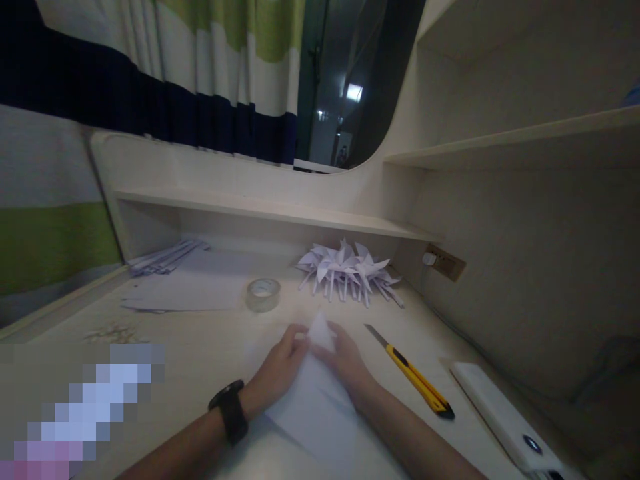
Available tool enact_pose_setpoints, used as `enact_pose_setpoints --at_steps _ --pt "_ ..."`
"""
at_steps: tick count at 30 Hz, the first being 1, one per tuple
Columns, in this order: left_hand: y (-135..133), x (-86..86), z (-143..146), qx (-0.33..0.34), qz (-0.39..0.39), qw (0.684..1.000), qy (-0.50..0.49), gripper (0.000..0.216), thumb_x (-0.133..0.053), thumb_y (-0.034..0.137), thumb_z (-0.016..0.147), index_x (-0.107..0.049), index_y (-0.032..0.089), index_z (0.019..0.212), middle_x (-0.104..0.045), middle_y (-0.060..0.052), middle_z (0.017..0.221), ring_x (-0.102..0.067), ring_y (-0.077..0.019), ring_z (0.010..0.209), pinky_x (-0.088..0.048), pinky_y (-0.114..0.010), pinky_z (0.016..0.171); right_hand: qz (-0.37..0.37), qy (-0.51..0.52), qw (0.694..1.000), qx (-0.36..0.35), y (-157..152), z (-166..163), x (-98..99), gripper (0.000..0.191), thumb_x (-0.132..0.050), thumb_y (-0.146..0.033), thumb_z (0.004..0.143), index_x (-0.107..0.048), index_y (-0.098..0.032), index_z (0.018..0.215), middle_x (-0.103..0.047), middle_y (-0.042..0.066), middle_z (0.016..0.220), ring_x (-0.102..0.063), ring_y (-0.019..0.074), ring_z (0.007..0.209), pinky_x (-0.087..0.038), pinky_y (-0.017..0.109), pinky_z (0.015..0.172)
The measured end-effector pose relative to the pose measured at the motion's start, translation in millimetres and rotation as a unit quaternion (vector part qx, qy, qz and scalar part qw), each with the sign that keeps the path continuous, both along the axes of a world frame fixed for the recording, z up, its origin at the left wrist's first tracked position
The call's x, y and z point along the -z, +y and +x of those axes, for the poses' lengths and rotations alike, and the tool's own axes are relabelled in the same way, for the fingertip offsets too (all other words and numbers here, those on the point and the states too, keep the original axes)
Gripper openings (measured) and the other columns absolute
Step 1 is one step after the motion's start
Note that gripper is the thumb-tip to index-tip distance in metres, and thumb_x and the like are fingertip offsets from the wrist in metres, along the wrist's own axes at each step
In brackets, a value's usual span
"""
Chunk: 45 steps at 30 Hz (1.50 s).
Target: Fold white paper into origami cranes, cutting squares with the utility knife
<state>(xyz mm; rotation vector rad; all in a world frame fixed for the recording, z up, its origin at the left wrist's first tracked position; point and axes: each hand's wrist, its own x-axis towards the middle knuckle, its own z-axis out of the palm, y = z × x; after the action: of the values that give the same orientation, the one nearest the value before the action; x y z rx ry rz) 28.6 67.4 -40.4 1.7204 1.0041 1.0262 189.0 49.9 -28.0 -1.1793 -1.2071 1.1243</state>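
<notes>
A white sheet of paper (320, 407) lies on the desk in front of me, its far tip folded up into a point. My left hand (280, 363), with a black watch on its wrist, pinches the paper's left side near that tip. On the other side my right hand (347, 360) presses and grips the same fold. Both hands have their fingers closed on the paper.
A yellow utility knife (415, 377) with its blade out lies just right of my right hand. A tape roll (263, 294), a pile of folded paper pinwheels (350, 270), stacked sheets (175, 280) and a white device (505, 417) sit around. A shelf (270, 210) overhangs the back.
</notes>
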Motion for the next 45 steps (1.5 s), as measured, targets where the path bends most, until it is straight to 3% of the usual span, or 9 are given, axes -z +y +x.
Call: enact_pose_setpoints --at_steps 5,9,17,25,35,41,45 --pt "-8.5 -7.8 2.3 0.031 0.056 0.998 0.017 0.039 -0.043 0.035 0.093 -0.052 0.02 0.127 -0.065 -0.008 0.119 -0.064 -0.023 0.1 -0.048 -0.031 0.085 0.009 0.001 0.999 0.044 -2.7 0.7 -8.8 0.06 -0.08 -0.038 0.06 -0.059 -0.018 0.112 -0.073 0.008 0.09 -0.068 0.0272 0.082 -0.054 0.036 0.07" --pt "-8.9 -9.4 1.8 0.008 0.109 0.993 0.035 0.041 -0.045 0.025 0.091 -0.054 0.021 0.131 -0.061 -0.004 0.127 -0.058 -0.0227 0.113 -0.042 -0.033 0.099 -0.002 0.036 0.998 0.05 -2.4 -0.1 -10.7 0.059 -0.082 -0.037 0.057 -0.059 -0.017 0.108 -0.073 0.009 0.09 -0.068 0.0271 0.081 -0.054 0.035 0.069" --pt "-9.5 -10.6 -0.4 0.016 0.116 0.992 0.048 0.041 -0.049 0.027 0.091 -0.053 0.025 0.131 -0.062 0.0 0.125 -0.063 -0.0224 0.107 -0.049 -0.033 0.092 -0.037 0.147 0.988 -0.003 0.7 5.3 -14.0 0.051 -0.081 -0.042 0.059 -0.062 -0.015 0.097 -0.072 0.006 0.081 -0.064 0.0192 0.061 -0.05 0.029 0.058" --pt "-10.6 -11.1 0.2 -0.008 0.125 0.991 0.042 0.037 -0.05 0.033 0.092 -0.058 0.025 0.127 -0.063 0.0 0.122 -0.062 -0.0226 0.109 -0.048 -0.033 0.095 0.006 0.155 0.988 0.02 -6.6 2.9 -23.3 0.048 -0.081 -0.042 0.06 -0.062 -0.016 0.095 -0.071 0.005 0.079 -0.064 0.0203 0.062 -0.05 0.031 0.06" --pt "-16.3 -15.0 1.7 -0.03 0.149 0.988 0.035 0.037 -0.048 0.037 0.093 -0.058 0.026 0.127 -0.064 0.001 0.12 -0.065 -0.0221 0.103 -0.051 -0.033 0.092 0.004 0.222 0.975 -0.02 -7.3 4.3 -25.7 0.043 -0.083 -0.035 0.059 -0.063 -0.015 0.093 -0.071 0.005 0.077 -0.062 0.0178 0.058 -0.049 0.031 0.061" --pt "-19.2 -17.6 1.1 -0.01 0.169 0.984 0.051 0.036 -0.047 0.036 0.094 -0.056 0.03 0.128 -0.063 0.003 0.122 -0.064 -0.0228 0.105 -0.051 -0.036 0.093 -0.011 0.25 0.966 -0.071 -5.3 14.7 -30.9 0.036 -0.082 -0.028 0.06 -0.067 -0.015 0.09 -0.071 0.004 0.077 -0.062 0.0164 0.06 -0.048 0.028 0.064" --pt "-23.2 -16.7 2.8 0.001 0.168 0.984 0.053 0.036 -0.048 0.035 0.093 -0.057 0.03 0.127 -0.062 0.003 0.122 -0.064 -0.0229 0.106 -0.05 -0.037 0.095 -0.006 0.223 0.974 -0.039 0.5 26.4 -35.1 0.029 -0.08 -0.034 0.064 -0.067 -0.014 0.082 -0.069 0.003 0.07 -0.06 0.0141 0.055 -0.046 0.024 0.057"
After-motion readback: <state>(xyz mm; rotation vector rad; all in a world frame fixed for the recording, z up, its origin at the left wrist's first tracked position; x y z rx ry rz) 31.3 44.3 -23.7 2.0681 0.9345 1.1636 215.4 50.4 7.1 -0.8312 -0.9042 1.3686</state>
